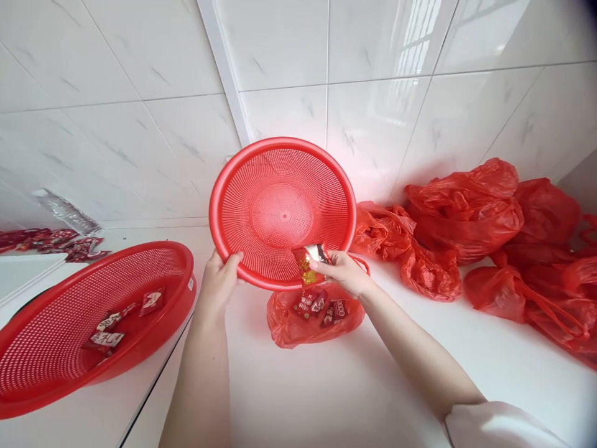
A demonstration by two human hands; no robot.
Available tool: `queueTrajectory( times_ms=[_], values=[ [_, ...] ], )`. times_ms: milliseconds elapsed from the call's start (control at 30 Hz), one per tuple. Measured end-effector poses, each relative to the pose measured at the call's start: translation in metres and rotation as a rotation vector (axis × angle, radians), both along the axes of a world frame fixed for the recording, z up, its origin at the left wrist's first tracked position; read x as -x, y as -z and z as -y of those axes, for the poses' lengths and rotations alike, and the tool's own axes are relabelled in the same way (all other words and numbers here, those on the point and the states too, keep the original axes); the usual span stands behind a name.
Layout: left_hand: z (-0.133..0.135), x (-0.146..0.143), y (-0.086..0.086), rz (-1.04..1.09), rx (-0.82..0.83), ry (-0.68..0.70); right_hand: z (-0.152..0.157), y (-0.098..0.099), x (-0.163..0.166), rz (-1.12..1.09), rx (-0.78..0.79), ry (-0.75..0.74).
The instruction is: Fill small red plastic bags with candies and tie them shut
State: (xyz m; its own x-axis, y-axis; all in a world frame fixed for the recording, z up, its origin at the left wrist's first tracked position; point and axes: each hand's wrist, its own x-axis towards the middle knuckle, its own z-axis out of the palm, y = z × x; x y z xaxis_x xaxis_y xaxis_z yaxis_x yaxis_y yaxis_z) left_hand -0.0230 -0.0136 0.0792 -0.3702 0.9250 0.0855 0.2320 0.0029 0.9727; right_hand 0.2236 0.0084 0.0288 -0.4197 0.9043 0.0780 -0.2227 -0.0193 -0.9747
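Note:
In the head view, a red plastic colander is held tilted, its inside facing me. My left hand grips its lower left rim, thumb over the edge. My right hand is closed on a small red and gold snack packet, in front of the colander's lower right rim. No other packets show inside this colander. Just beneath lies an open red plastic bag with several small red packets in it.
A second red colander at the left holds several packets. Behind it are more red packets and a clear plastic bottle. Bunched red plastic bags lie along the right. A tiled wall rises behind the white surface.

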Motion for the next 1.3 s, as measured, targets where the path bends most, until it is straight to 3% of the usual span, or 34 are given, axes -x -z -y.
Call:
queueTrajectory(
  times_ms=[267, 467, 600, 733, 867, 933, 1000, 1067, 1167, 1233, 1300],
  values=[
    [0.0, 0.015, -0.004, 0.058, -0.013, -0.064, -0.002, -0.007, -0.014, 0.127, -0.046, -0.142],
    [-0.001, 0.023, -0.003, 0.132, -0.035, -0.064, 0.007, -0.024, -0.028, 0.514, -0.286, -0.281],
    [-0.001, 0.028, -0.002, 0.176, -0.052, -0.089, 0.009, -0.024, -0.032, 0.608, -0.391, 0.047],
    [-0.001, 0.025, -0.002, 0.203, -0.002, -0.06, 0.006, -0.019, -0.031, 0.653, -0.53, 0.219],
    [0.0, 0.025, -0.007, 0.151, -0.032, 0.03, 0.001, -0.018, -0.036, 0.537, -0.59, 0.422],
    [0.002, 0.032, -0.009, -0.042, -0.115, -0.08, -0.002, -0.019, -0.042, 0.417, -0.542, 0.478],
    [0.002, 0.044, -0.007, -0.37, -0.123, -0.304, -0.005, -0.02, -0.049, 0.325, -0.497, 0.508],
    [0.0, 0.056, 0.0, -0.659, 0.056, -0.475, -0.007, -0.022, -0.056, 0.282, -0.461, 0.538],
    [-0.008, 0.071, 0.018, -0.825, 0.413, -0.57, -0.007, -0.025, -0.063, 0.271, -0.408, 0.601],
    [-0.015, 0.077, 0.03, -0.846, 0.528, -0.603, -0.006, -0.028, -0.065, 0.297, -0.392, 0.629],
    [-0.019, 0.08, 0.036, -0.85, 0.539, -0.577, -0.003, -0.031, -0.067, 0.35, -0.399, 0.665]
  ],
)
